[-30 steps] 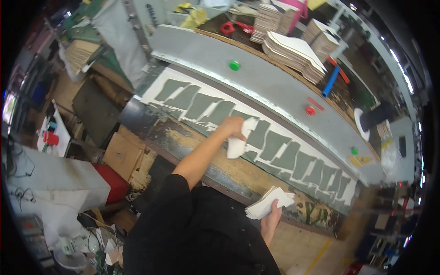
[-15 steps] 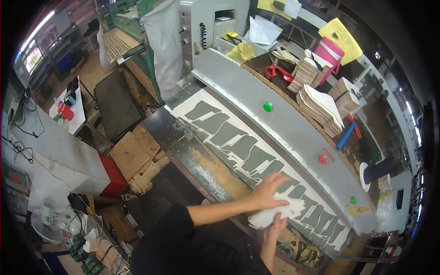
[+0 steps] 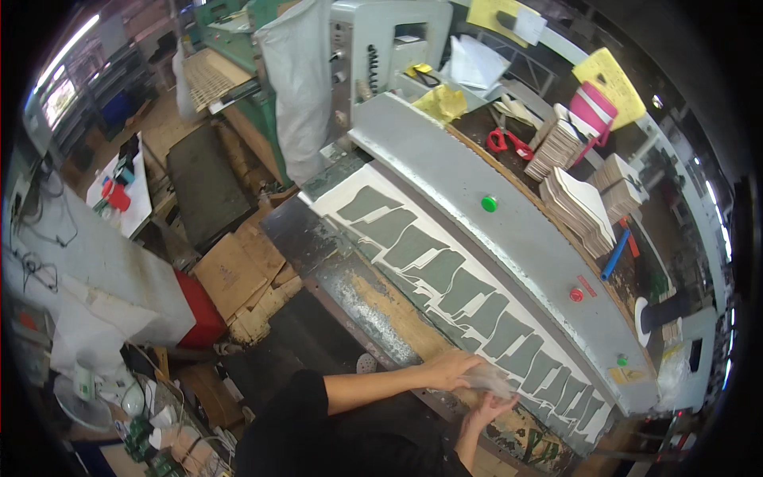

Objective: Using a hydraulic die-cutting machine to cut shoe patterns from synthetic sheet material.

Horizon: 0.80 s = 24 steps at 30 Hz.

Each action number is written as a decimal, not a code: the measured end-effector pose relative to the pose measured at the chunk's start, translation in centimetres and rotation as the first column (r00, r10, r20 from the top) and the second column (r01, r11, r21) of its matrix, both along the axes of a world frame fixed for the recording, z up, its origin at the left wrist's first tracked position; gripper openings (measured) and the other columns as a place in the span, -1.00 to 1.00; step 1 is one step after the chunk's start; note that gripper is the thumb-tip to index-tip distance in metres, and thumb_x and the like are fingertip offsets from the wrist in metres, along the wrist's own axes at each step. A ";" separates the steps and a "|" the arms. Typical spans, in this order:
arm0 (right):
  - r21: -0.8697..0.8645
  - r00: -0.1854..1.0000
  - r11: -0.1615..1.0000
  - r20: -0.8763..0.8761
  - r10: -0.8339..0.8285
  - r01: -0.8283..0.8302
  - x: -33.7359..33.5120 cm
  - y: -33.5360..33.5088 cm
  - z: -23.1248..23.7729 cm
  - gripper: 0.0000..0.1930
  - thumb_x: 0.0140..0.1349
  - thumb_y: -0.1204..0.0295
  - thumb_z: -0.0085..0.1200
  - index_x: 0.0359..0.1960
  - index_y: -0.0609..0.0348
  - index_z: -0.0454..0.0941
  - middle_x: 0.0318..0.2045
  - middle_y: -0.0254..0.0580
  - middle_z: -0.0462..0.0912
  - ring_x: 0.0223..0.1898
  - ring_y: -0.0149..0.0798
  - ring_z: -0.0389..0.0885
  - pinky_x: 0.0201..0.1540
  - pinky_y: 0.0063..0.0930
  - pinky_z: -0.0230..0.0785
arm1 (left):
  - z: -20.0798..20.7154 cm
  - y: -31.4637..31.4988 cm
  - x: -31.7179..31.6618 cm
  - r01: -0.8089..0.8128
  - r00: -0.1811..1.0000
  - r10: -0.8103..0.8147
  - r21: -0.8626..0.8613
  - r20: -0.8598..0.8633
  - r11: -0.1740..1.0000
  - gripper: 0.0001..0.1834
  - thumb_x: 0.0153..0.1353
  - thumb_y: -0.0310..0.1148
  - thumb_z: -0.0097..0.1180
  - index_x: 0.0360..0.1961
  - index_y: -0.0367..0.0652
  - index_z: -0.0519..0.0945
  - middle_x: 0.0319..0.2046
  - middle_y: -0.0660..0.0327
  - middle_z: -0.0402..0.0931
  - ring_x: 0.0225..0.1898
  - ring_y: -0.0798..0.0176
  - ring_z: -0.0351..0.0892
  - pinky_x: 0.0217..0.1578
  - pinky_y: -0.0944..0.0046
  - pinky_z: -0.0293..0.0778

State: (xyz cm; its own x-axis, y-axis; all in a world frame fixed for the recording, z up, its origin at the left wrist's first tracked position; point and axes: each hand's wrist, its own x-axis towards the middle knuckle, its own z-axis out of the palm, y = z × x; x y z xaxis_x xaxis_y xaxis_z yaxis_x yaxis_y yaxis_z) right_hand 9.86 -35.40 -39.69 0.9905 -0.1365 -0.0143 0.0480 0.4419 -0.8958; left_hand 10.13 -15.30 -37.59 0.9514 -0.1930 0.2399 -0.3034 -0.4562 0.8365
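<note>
Both hands are together over the front edge of a machine bed, around a small stack of thin white cut pieces (image 3: pixel 491 381), blurred by motion. My left hand (image 3: pixel 451 370) grips the stack from the left, and my right hand (image 3: pixel 486 409) holds its near right side. Just beyond them lies a long white sheet (image 3: pixel 327 199) with a row of cut-out shapes, through which a grey-green surface (image 3: pixel 443 270) shows. Narrow white strips remain between the openings.
A grey machine beam (image 3: pixel 477 179) with green and red buttons spans behind the sheet. On the shelf beyond are red scissors (image 3: pixel 509 143), stacks of cut pieces (image 3: pixel 579 208), a blue tool (image 3: pixel 615 254) and a pink container (image 3: pixel 592 111). Cardboard (image 3: pixel 238 270) lies at left.
My hands have drawn nearer to me, off the sheet, and the white stack between them has tilted. The view has shifted slightly, so the bench appears farther right and lower.
</note>
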 end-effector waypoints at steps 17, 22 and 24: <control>-0.920 0.931 0.382 0.056 0.360 -0.092 0.2 2.2 0.3 0.06 -0.28 0.00 0.77 0.29 0.21 0.51 0.12 0.13 0.66 0.14 0.19 0.67 0.27 0.00 0.50 | -7.0 5.7 -1.4 -0.156 0.979 0.036 -0.630 -0.199 0.761 0.29 -0.08 -0.13 0.73 0.61 -0.18 0.19 0.51 -0.06 0.28 0.55 -0.05 0.25 0.54 -0.01 0.11; -0.874 0.912 0.425 -0.048 0.407 -0.235 0.9 -0.5 -1.8 0.02 -0.23 0.02 0.77 0.27 0.26 0.53 0.16 0.18 0.66 0.18 0.13 0.68 0.26 -0.08 0.54 | -5.1 7.6 -1.0 0.014 0.983 -0.099 -0.474 -0.156 0.880 0.48 -0.13 0.04 0.72 0.68 -0.19 -0.01 0.63 -0.19 0.03 0.67 -0.18 -0.02 0.60 -0.11 -0.03; -0.868 0.905 0.453 0.009 0.425 -0.204 1.6 0.4 -1.8 -0.09 -0.14 0.05 0.74 0.22 0.21 0.56 0.08 0.07 0.71 0.14 0.15 0.69 0.21 -0.07 0.56 | -2.2 7.4 -0.7 0.096 0.994 -0.091 0.080 -0.065 0.992 0.57 -0.25 0.27 0.69 0.67 -0.20 0.04 0.64 -0.24 -0.07 0.67 -0.35 -0.14 0.59 -0.42 -0.18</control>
